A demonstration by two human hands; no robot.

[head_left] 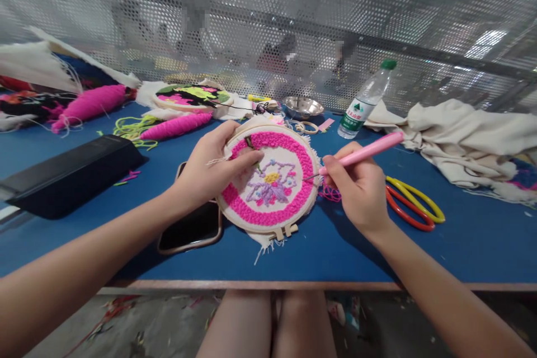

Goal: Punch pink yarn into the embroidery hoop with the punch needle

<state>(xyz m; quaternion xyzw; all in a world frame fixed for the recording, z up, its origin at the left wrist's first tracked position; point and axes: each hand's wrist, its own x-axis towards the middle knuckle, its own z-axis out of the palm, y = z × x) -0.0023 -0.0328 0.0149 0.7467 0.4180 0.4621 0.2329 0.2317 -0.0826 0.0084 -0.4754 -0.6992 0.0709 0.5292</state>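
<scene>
A round embroidery hoop (271, 182) lies on the blue table, with a thick pink yarn ring and a purple and yellow flower stitched in its white cloth. My left hand (212, 168) grips the hoop's left rim, thumb across the cloth and fingers curled. In my right hand (356, 184) is a pink punch needle (363, 151), held like a pen; its metal tip touches the hoop's right edge. A tangle of pink yarn lies just under that hand.
A phone (191, 229) lies under my left wrist, a black box (71, 173) to the left. Pink yarn spools (176, 126), another hoop (191, 98), a metal bowl (302, 106), a water bottle (363, 103), cream cloth (465, 140) and red and yellow scissors (413, 204) surround the work.
</scene>
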